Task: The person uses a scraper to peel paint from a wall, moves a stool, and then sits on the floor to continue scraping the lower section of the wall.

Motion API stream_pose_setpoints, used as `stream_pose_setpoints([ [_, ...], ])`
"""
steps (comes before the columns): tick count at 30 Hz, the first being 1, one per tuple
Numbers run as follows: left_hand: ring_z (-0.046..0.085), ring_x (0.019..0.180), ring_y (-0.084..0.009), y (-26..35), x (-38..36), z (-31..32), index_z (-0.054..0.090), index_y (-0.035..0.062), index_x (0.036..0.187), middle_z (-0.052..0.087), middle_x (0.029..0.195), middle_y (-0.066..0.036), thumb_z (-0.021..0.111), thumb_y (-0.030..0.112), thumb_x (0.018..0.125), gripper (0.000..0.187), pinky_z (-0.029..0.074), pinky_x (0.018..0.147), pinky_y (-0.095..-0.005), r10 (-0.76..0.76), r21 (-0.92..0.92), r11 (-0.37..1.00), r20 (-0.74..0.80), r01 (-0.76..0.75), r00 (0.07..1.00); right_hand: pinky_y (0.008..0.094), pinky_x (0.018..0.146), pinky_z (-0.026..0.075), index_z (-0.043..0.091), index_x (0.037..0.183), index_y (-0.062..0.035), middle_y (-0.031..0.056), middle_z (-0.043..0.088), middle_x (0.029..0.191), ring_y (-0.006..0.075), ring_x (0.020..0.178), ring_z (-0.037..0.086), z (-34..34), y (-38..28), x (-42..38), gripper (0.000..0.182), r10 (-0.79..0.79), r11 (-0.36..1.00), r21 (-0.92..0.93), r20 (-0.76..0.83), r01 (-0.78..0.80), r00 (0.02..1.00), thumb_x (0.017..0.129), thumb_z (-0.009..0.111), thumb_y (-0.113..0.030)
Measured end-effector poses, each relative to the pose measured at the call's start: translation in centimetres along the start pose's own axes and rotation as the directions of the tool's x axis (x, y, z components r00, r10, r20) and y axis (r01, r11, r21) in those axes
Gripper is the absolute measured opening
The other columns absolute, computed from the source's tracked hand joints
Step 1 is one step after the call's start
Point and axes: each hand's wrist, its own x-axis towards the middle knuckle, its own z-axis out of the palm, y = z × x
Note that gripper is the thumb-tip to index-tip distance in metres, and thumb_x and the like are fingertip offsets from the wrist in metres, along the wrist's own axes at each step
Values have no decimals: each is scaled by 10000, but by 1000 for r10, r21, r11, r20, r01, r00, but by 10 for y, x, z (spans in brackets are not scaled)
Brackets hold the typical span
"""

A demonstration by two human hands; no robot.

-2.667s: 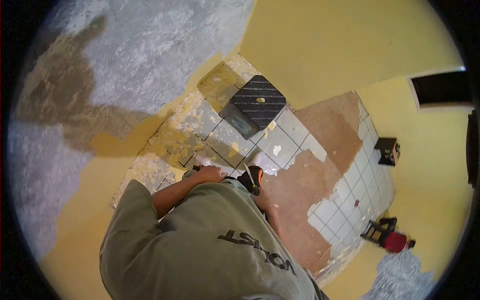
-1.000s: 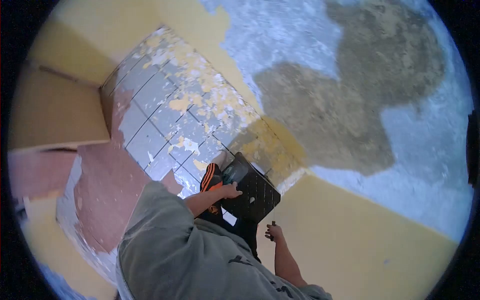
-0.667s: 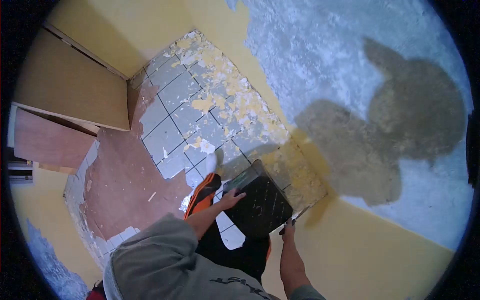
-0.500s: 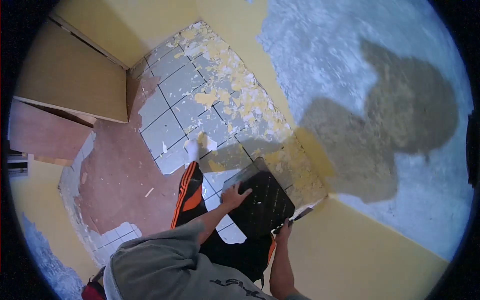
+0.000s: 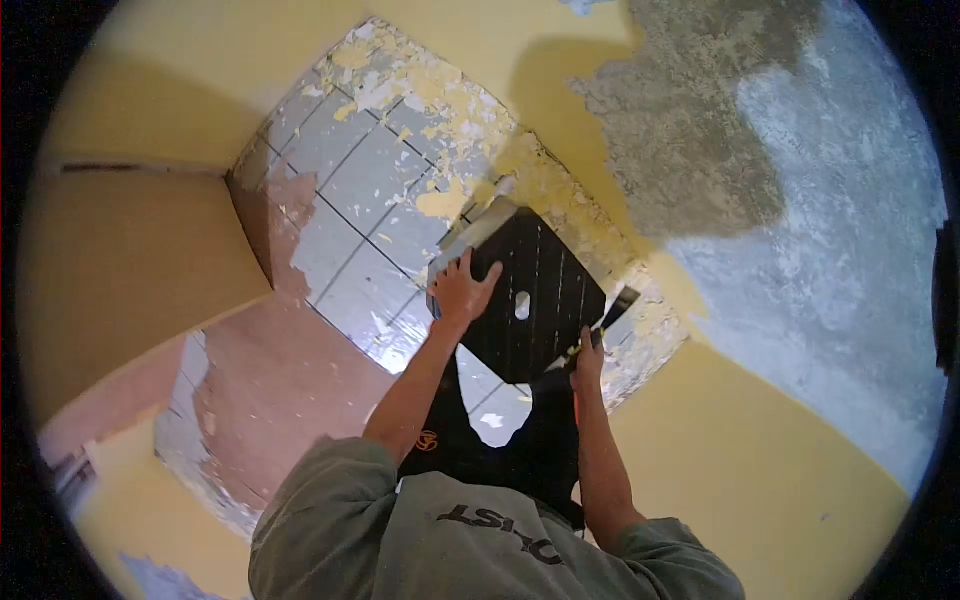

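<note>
A black step stool [image 5: 548,268] with a slot in its dark top is in front of my legs. My left hand [image 5: 463,290] grips its left edge, thumb over the top and fingers along the side. By the stool's lower right edge, my right hand [image 5: 588,360] is closed around the handle of a scraper [image 5: 622,303], whose dark, wide blade points up and to the right. Part of the scraper's handle is hidden by my fingers.
Grey floor tiles [image 5: 350,225] carry flakes of yellow paint [image 5: 430,85], thickest along the wall. The wall [image 5: 850,200] on the right is partly stripped to grey. Brown cardboard [image 5: 150,270] stands on the left, and a reddish sheet [image 5: 280,390] covers part of the floor.
The stool has shifted up in the view, away from my body, and turned, with both hands moving along with it. My head view has turned too; the shadow on the wall has moved.
</note>
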Motion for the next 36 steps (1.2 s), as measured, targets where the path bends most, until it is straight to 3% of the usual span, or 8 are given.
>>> stream_pose_setpoints([
  [9, 475, 1079, -387, 10, 167, -114, 383, 112, 1307, 511, 1170, -187, 559, 646, 690, 835, 341, 887, -551, 52, 75, 996, -65, -48, 997, 256, 647, 374, 544, 1045, -41, 14, 553, 868, 114, 734, 476, 182, -31, 94, 346, -36, 991, -127, 92, 48, 995, 858, 583, -330],
  [15, 439, 1135, -390, -28, 270, -126, 318, 105, 1338, 449, 1252, -176, 603, 675, 628, 955, 325, 912, -565, -7, 33, 999, -38, 8, 999, 381, 790, 408, 508, 1100, 9, 164, 581, 968, 295, 863, 539, 287, 6, 175, 490, -173, 887, -418, 93, 196, 980, 845, 558, -407],
  [20, 388, 1179, -398, -82, 342, -128, 167, 42, 1380, 347, 1327, -213, 666, 613, 618, 1075, 311, 964, -523, 199, 15, 980, -80, -198, 977, 411, 839, 408, 528, 1064, 11, 212, 575, 1025, 364, 978, 540, 366, -21, 170, 465, -200, 878, -408, 161, 250, 967, 843, 554, -398],
  [22, 385, 1176, -410, -101, 357, -138, 135, 32, 1384, 333, 1335, -221, 668, 604, 622, 1092, 322, 959, -516, 277, 9, 961, 43, -278, 960, 367, 819, 413, 538, 1059, 13, 167, 596, 1002, 289, 940, 557, 385, -5, 164, 392, -438, 662, -638, 97, 393, 894, 849, 567, -317],
  [25, 381, 1170, -431, -115, 364, -155, 77, 39, 1396, 301, 1349, -249, 660, 560, 662, 1072, 351, 931, -518, 411, -142, 911, 247, -387, 877, 389, 843, 412, 540, 1073, 9, 218, 579, 1035, 354, 1005, 537, 385, 17, 160, 374, -321, 645, -703, 107, 300, 941, 839, 568, -280],
  [31, 378, 1181, -414, -37, 366, -195, 106, 64, 1401, 313, 1339, -246, 642, 422, 739, 923, 355, 953, -472, 545, -105, 837, 248, -537, 801, 394, 826, 425, 534, 1081, -3, 221, 597, 986, 356, 968, 559, 415, -109, 70, 452, 120, 769, -629, -37, -117, 992, 841, 538, -386],
  [33, 363, 1194, -410, 6, 362, -202, 141, 50, 1393, 319, 1326, -258, 641, 395, 745, 888, 336, 973, -466, 525, -129, 849, 317, -512, 790, 407, 784, 447, 520, 1099, -12, 210, 616, 936, 354, 892, 592, 410, -134, 67, 480, -201, 543, -821, 75, 175, 977, 840, 533, -416],
  [36, 381, 1187, -398, 54, 376, -194, 243, 5, 1344, 367, 1293, -260, 594, 395, 783, 768, 323, 986, -432, 592, -224, 806, 353, -548, 725, 401, 739, 458, 473, 1175, -41, 194, 623, 923, 323, 823, 605, 399, -171, 80, 457, -270, 506, -813, 169, 289, 948, 850, 549, -353],
])
